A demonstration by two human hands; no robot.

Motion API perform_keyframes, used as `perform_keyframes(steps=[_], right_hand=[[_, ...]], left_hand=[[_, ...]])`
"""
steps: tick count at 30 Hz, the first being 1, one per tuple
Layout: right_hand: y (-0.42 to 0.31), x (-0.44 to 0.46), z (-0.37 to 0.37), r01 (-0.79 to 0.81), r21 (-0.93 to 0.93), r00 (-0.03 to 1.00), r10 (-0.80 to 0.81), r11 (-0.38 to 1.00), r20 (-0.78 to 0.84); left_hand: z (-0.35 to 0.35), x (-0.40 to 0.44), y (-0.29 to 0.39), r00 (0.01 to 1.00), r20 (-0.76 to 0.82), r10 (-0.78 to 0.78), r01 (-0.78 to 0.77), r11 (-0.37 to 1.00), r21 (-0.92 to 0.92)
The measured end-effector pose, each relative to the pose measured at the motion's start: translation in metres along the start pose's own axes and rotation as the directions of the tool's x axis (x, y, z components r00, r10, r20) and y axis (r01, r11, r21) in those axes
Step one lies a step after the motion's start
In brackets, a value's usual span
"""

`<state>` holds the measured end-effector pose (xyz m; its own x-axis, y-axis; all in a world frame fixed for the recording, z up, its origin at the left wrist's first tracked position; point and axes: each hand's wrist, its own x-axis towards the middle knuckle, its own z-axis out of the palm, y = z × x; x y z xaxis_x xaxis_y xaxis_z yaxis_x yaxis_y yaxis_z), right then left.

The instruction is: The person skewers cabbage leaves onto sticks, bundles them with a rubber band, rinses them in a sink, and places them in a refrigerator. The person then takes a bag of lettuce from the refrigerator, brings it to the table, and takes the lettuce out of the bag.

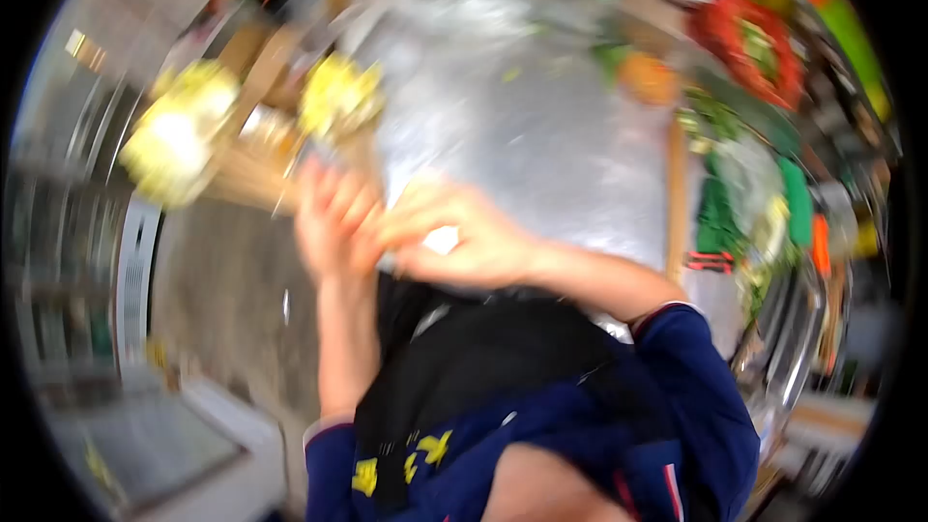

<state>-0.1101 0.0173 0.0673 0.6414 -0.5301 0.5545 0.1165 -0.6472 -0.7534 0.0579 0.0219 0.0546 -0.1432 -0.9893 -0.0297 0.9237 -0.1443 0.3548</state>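
My left hand and my right hand meet in front of my black apron, at the near left corner of a metal table. The fingers of my left hand are curled closed, and a blurred greyish bit shows above them. My right hand is pinched against the left one, with a small white patch between thumb and fingers. Motion blur hides what they hold. Beyond my left hand is a pale yellow leafy clump. A bigger yellow leafy clump lies further left.
Along the table's right side runs a wooden edge. Past it are green leafy vegetables and a red bag. A round orange thing sits at the table's far right. Bare floor shows at left, near a white-framed case.
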Motion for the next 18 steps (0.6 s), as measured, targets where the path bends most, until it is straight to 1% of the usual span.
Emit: perform_keyframes(steps=[1, 2, 3, 4, 5, 7, 10, 11, 12, 13, 14, 15, 17, 18], right_hand=[[0.016, -0.012, 0.013, -0.262, 0.355, 0.965, 0.254, 0.898, 0.069], [0.022, -0.018, 0.015, -0.423, 0.536, 0.897, 0.419, 0.730, 0.138], [0.025, -0.023, 0.021, -0.554, 0.730, 0.757, 0.608, 0.400, 0.241], [0.044, -0.035, 0.034, -0.498, 0.858, 0.759, 0.542, 0.127, 0.361], [0.055, -0.036, 0.041, -0.493, 0.863, 0.733, 0.482, -0.111, 0.480], [0.063, -0.040, 0.041, -0.479, 0.845, 0.739, 0.410, -0.239, 0.535], [0.049, -0.045, 0.016, -0.460, 0.858, 0.723, 0.465, -0.227, 0.510], [0.041, -0.043, 0.017, -0.375, 0.926, 0.770, 0.542, -0.044, 0.337], [0.037, -0.042, 0.010, -0.277, 0.951, 0.798, 0.585, 0.137, 0.148], [0.027, -0.042, 0.002, -0.182, 0.932, 0.804, 0.593, 0.314, -0.043], [0.016, -0.042, -0.011, -0.185, 0.889, 0.837, 0.541, 0.419, -0.081], [0.017, -0.044, -0.009, -0.194, 0.805, 0.900, 0.428, 0.561, -0.081], [0.023, -0.045, 0.001, -0.139, 0.594, 0.983, 0.184, 0.793, -0.015], [0.004, -0.044, -0.004, -0.377, 0.505, 0.925, 0.344, 0.776, 0.161]], left_hand=[[0.001, 0.000, 0.000, 0.999, -0.016, 0.030, -0.029, 0.996, 0.085], [0.003, 0.003, -0.003, 0.964, -0.225, 0.142, -0.074, 0.955, 0.286], [0.012, -0.001, -0.008, 0.932, -0.273, 0.238, -0.099, 0.892, 0.441], [0.006, -0.003, -0.012, 0.960, -0.171, 0.220, -0.125, 0.889, 0.440], [0.006, -0.003, -0.015, 0.966, -0.144, 0.215, -0.113, 0.850, 0.514], [0.006, -0.001, -0.022, 0.978, -0.105, 0.178, -0.078, 0.791, 0.607], [0.000, 0.006, -0.033, 0.996, 0.091, 0.025, -0.075, 0.799, 0.597], [0.000, 0.005, -0.029, 0.994, 0.041, 0.097, -0.103, 0.805, 0.585], [0.003, 0.011, -0.032, 0.987, -0.019, 0.161, -0.121, 0.807, 0.578], [0.004, 0.014, -0.033, 0.970, -0.083, 0.226, -0.139, 0.808, 0.572], [-0.002, 0.018, -0.029, 0.955, -0.103, 0.277, -0.167, 0.795, 0.583], [0.001, 0.017, -0.028, 0.959, -0.107, 0.261, -0.153, 0.800, 0.580], [0.007, 0.011, -0.021, 0.963, -0.119, 0.243, -0.131, 0.804, 0.580], [0.004, 0.009, -0.018, 0.968, -0.125, 0.219, -0.098, 0.785, 0.612]])
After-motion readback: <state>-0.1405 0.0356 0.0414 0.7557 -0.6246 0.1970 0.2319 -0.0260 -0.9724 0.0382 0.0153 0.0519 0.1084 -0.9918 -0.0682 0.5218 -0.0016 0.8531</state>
